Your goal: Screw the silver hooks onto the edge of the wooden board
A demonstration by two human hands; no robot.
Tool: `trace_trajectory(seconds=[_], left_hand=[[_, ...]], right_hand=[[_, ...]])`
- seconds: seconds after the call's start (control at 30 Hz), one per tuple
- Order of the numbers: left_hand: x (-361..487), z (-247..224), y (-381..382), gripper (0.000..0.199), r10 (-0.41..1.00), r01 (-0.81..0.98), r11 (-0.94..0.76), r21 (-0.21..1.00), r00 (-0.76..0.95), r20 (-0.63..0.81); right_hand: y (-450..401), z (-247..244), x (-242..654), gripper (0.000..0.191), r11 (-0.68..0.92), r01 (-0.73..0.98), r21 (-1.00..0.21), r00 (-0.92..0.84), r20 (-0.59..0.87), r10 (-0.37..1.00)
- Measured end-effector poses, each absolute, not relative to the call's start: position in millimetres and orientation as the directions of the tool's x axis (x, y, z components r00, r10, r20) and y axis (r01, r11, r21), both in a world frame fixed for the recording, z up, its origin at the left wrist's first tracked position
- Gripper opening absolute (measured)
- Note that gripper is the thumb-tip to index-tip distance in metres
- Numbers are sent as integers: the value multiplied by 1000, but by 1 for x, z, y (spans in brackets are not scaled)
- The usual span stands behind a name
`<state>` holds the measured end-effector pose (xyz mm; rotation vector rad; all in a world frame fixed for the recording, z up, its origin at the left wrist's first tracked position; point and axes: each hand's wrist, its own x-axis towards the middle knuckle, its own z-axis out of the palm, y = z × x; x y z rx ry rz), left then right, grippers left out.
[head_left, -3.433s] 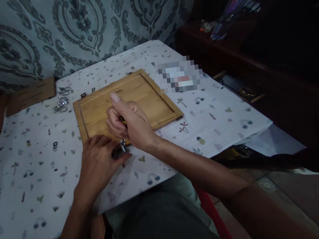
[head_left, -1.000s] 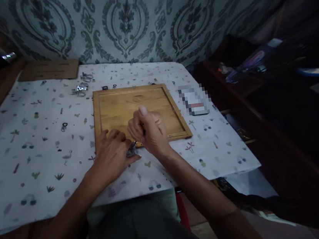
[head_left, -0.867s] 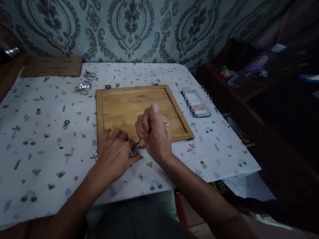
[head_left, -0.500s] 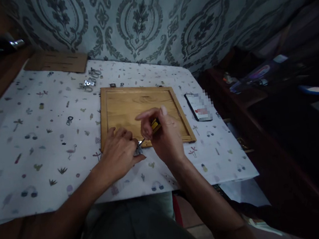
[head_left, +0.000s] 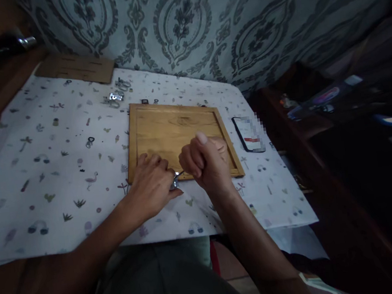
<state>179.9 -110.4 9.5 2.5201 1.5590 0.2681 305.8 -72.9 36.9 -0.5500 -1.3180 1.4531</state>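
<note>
Screwdriver (head_left: 181,173) (mostly hidden) sits clenched in right hand (head_left: 205,162); left hand (head_left: 152,183) grips half-covered metal fitting (head_left: 175,183).

Panel (head_left: 180,132) on table (head_left: 57,183) — phone (head_left: 247,136) right, cardboard (head_left: 75,70) back-left

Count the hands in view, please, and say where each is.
2. The left hand is at a metal piece by the near edge of the wooden panel; the right hand, closed around a thin tool, is farther right.
</note>
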Motion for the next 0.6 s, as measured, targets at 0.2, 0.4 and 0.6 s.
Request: trace_trajectory(seconds=[0.2, 0.4, 0.6], left_hand=[[179, 8, -110, 36, 893, 864, -449, 227, 444, 76], [178, 7, -110, 36, 889, 861, -458, 220, 449, 94], [177, 8, -111, 36, 881, 856, -473, 210, 459, 113]], right_hand=[[-78, 41, 294, 63, 189, -404, -895, -92, 246, 965], [-82, 39, 292, 61, 233, -371, -899, -7, 254, 967], [-86, 47, 297, 62, 274, -281, -920, 23, 279, 960]])
